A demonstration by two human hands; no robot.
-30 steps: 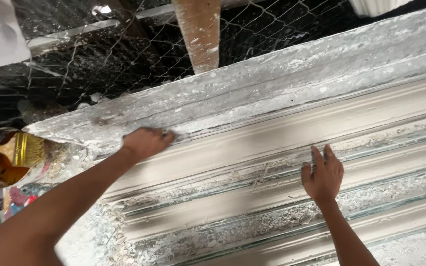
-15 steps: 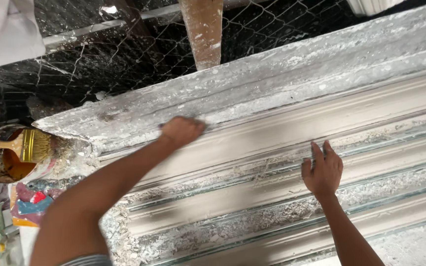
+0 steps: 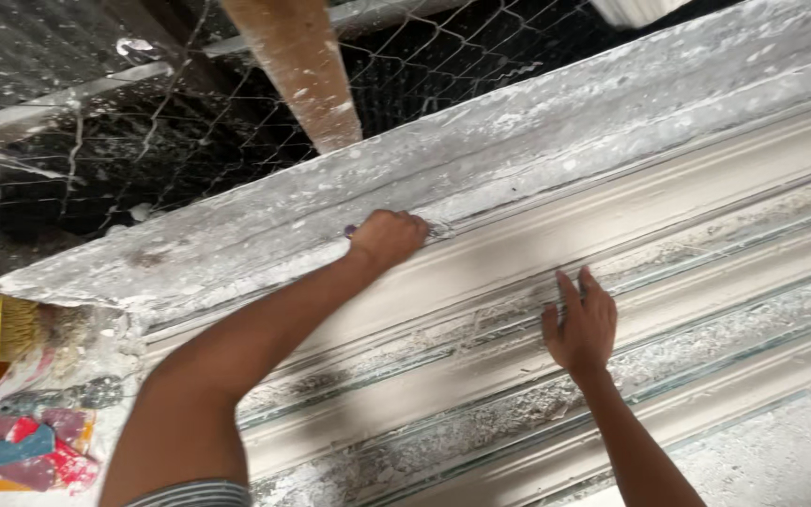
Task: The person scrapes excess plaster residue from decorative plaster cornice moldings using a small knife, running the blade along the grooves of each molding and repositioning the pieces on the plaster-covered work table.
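The left hand (image 3: 389,237) is curled into a fist at the middle of the frame, its grip closed on something small with a dark tip poking out at the thumb side; what it is I cannot tell. The fist presses against the long plaster moulding (image 3: 556,246), right where the smooth, pale band meets the rough upper ledge (image 3: 481,160). The right hand (image 3: 582,324) lies lower and to the right, grip open, fingers spread flat on a ribbed groove of the same moulding, holding nothing.

The moulding runs slantwise from lower left to upper right. Its upper band looks smooth and wet, while the grooves below are crusted and crumbly with greenish streaks, so by my reckoning only the top run is finished and the lower ribs are yet to be cleaned.

Behind, wire mesh (image 3: 143,122) and a wooden post (image 3: 307,80) fill the upper left. At the lower left lie a brush (image 3: 2,327) and coloured scrapers (image 3: 21,449).
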